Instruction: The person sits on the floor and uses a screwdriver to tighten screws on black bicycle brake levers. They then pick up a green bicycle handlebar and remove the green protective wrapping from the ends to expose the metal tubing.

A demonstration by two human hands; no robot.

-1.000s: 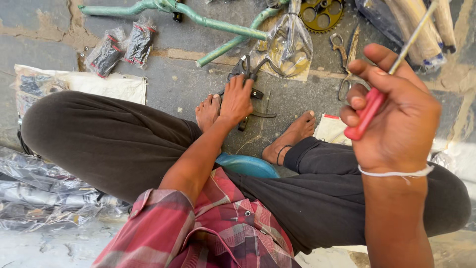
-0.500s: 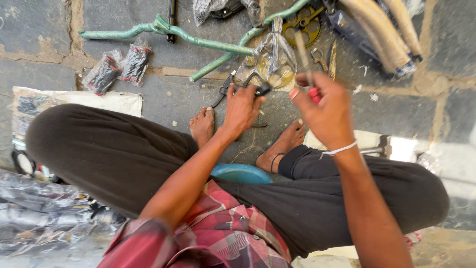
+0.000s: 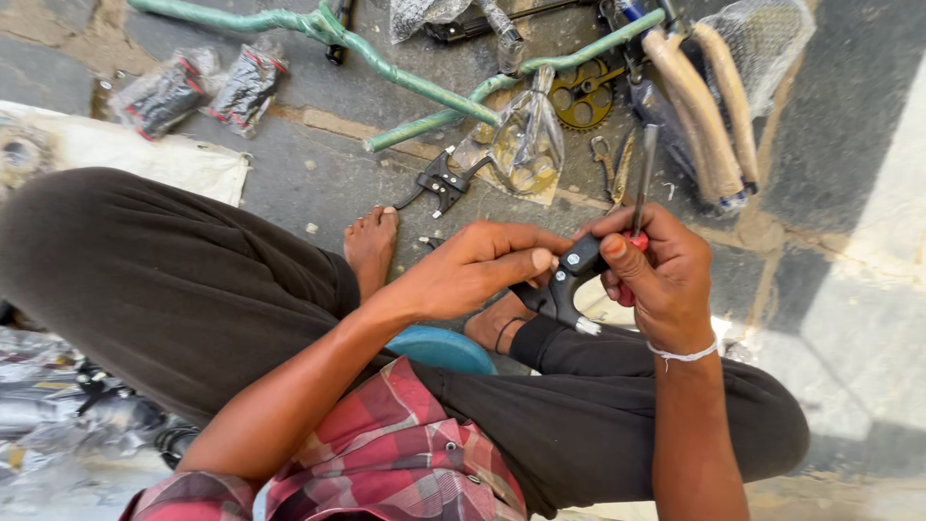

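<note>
I sit cross-legged on the ground in dark trousers and a red checked shirt. My left hand (image 3: 477, 265) grips a black bicycle brake lever (image 3: 564, 287) in front of my shins. My right hand (image 3: 661, 275) holds a red-handled screwdriver (image 3: 641, 183), its metal shaft pointing up and away, and its thumb rests on the top of the same brake lever. Both hands meet over the lever, above my bare feet.
A second black brake lever (image 3: 442, 181) lies on the ground ahead of my foot. Beyond it lie a green bicycle frame (image 3: 386, 72), a brass-coloured chainring (image 3: 582, 96), a plastic bag of small parts (image 3: 526, 145), wrapped handlebars (image 3: 709, 106) and bagged parts (image 3: 203, 89). A blue disc (image 3: 439, 347) sits under my legs.
My left hand lifted a brake lever off the ground and drew it toward me. My right hand came down with the screwdriver and met the lever.
</note>
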